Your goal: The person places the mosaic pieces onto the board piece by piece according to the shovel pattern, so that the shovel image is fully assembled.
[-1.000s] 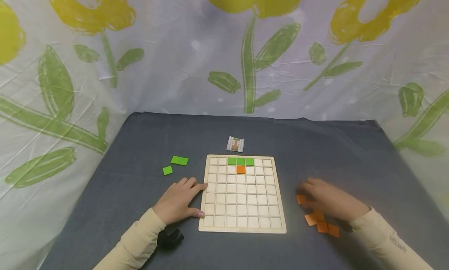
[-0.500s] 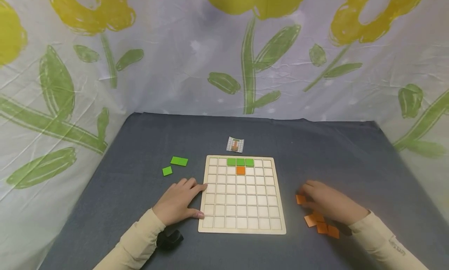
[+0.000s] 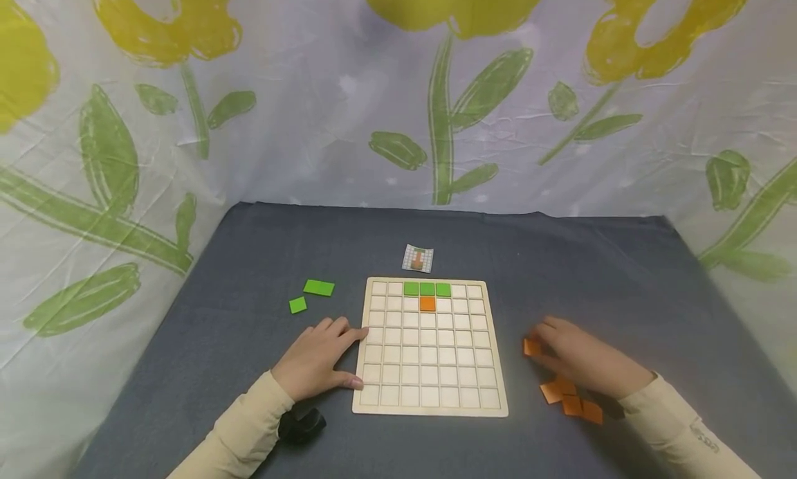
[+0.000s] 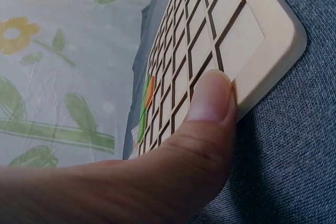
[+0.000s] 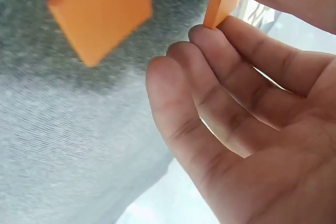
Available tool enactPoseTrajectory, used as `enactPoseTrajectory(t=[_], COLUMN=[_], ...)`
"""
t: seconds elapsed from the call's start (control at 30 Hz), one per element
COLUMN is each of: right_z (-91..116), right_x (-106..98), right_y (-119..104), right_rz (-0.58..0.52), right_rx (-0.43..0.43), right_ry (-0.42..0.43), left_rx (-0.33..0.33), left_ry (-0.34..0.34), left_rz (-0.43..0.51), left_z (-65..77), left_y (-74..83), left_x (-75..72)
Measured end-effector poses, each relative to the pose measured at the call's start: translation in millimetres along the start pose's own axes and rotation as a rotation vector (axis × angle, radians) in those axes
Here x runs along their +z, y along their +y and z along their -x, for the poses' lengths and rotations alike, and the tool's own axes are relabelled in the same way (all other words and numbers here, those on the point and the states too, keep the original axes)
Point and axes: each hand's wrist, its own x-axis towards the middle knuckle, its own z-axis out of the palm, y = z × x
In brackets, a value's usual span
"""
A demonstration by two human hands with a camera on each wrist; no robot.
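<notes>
A pale wooden grid board (image 3: 429, 358) lies in front of me. Along its top row sit three green tiles (image 3: 427, 289), with one orange tile (image 3: 427, 304) below the middle one. My left hand (image 3: 317, 360) rests at the board's left edge, fingers spread, its thumb (image 4: 210, 103) on the rim near the front corner. To the right of the board, my right hand (image 3: 582, 354) pinches a square orange tile (image 5: 222, 2) between thumb and fingertips. Several loose orange tiles (image 3: 573, 404) lie on the cloth just below that hand.
Loose green tiles (image 3: 319, 287) lie left of the board. A small printed card (image 3: 418, 258) with a grid pattern sits behind it. A black object (image 3: 301, 425) is by the left wrist. Dark cloth (image 3: 311, 230) covers the table, and a flowered curtain (image 3: 311, 154) hangs behind.
The orange tile at my right fingertips has shifted slightly up and away from the other orange tiles. My left hand and the board stay in place.
</notes>
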Motion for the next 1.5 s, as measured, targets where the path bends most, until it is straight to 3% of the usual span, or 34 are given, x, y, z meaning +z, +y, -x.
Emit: enactPoseTrajectory(t=[0.1, 0.33, 0.57, 0.8, 1.2, 1.5], right_z=[-4, -17, -30, -45, -89, -109], right_x=[-3, -19, -30, -39, -35, -26], right_y=[-1, -6, -11, -23, -46, -53], right_rz=[0.035, 0.060, 0.108, 0.084, 0.057, 0.016], right_rx=[-0.037, -0.019, -0.099, -0.060, -0.066, -0.177], right_ry=[0.045, 0.018, 0.106, 0.035, -0.003, 0.016], left_rx=[-0.003, -0.011, -0.021, -0.024, -0.013, -0.018], left_ry=[-0.007, -0.005, -0.008, -0.008, -0.004, -0.002], left_rz=[0.004, 0.008, 0.010, 0.005, 0.009, 0.010], left_z=[-0.3, 0.5, 0.9, 0.4, 1.1, 2.2], left_y=[0.8, 1.4, 2.2, 2.5, -0.1, 1.7], left_x=[-0.2, -0.5, -2.4, -3.2, -0.2, 1.7])
